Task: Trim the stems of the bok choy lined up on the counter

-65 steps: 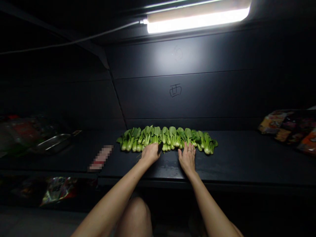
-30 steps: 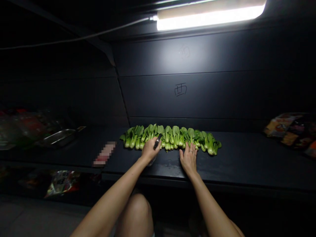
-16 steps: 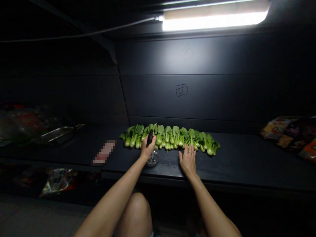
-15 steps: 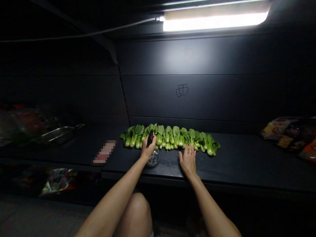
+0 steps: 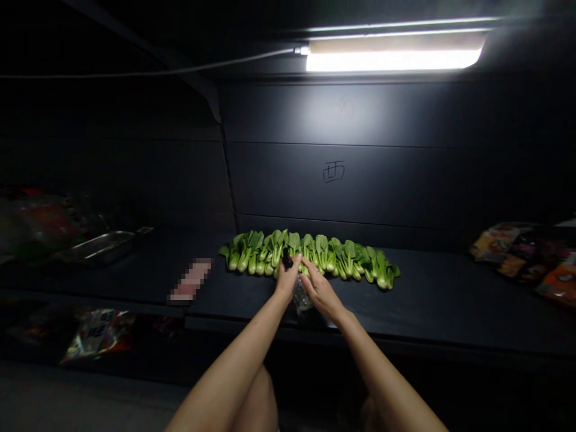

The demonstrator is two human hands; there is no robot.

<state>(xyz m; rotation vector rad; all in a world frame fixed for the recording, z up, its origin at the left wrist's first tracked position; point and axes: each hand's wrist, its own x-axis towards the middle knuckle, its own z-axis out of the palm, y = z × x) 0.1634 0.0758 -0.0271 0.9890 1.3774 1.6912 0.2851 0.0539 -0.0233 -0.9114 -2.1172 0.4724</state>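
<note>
A long row of green bok choy (image 5: 321, 249) lies on the dark shelf, leaves towards the back wall and pale stems towards me. In front of its middle, my left hand (image 5: 287, 279) is closed around a clear spray bottle (image 5: 302, 298) with a black head. My right hand (image 5: 318, 290) is beside the bottle on its right, fingers stretched out and fingertips close to my left hand. Whether the right fingertips touch the bottle or the left hand, I cannot tell. Both hands partly hide the bottle and a few stems.
On the left of the dark shelf (image 5: 427, 306) are a metal tray (image 5: 102, 246) and a blurred pinkish rectangle (image 5: 191, 281). Colourful packets (image 5: 560, 279) stand at the right end. Another packet (image 5: 96, 333) lies on a lower level. A bright tube lamp (image 5: 396, 59) hangs above.
My right hand has moved left from the stems to beside the bottle. My left hand has shifted slightly right with the spray bottle. The bok choy row looks the same.
</note>
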